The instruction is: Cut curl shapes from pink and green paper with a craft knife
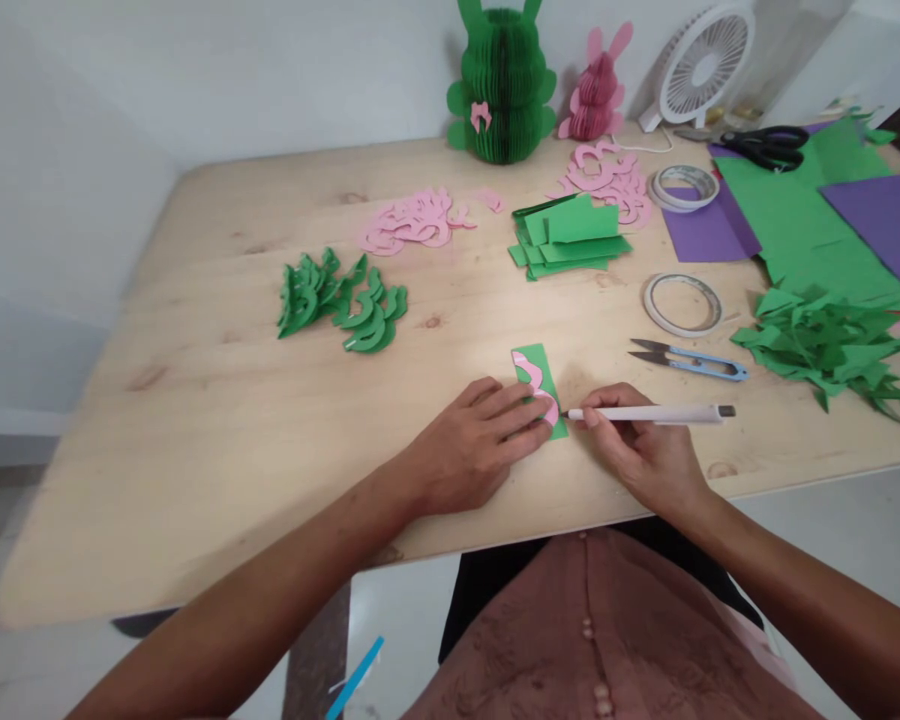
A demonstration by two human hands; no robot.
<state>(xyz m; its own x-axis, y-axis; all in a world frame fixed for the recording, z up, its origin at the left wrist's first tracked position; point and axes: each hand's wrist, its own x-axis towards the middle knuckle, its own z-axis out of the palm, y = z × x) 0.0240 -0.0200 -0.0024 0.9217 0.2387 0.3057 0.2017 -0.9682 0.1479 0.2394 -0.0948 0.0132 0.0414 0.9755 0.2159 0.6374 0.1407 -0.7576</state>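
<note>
My left hand [487,440] lies with outstretched fingers over a pink curved paper cutout [526,368], pressing it down on a small green paper strip [534,351]. The fingers hide part of both. Pinched in my right hand [645,450] is a white pen [660,413] with a dark end. Its tip meets the strip's right edge, close beside the cutout. Whether the tip touches the paper I cannot tell.
Green cutouts [371,310] and pink cutouts [412,222] lie farther back, near stacked green strips [577,232]. To the right are blue thread snips [690,360], tape rolls [682,305], green scraps [825,345] and black scissors [769,147]. Paper rabbits [502,90] and a fan [705,65] stand behind.
</note>
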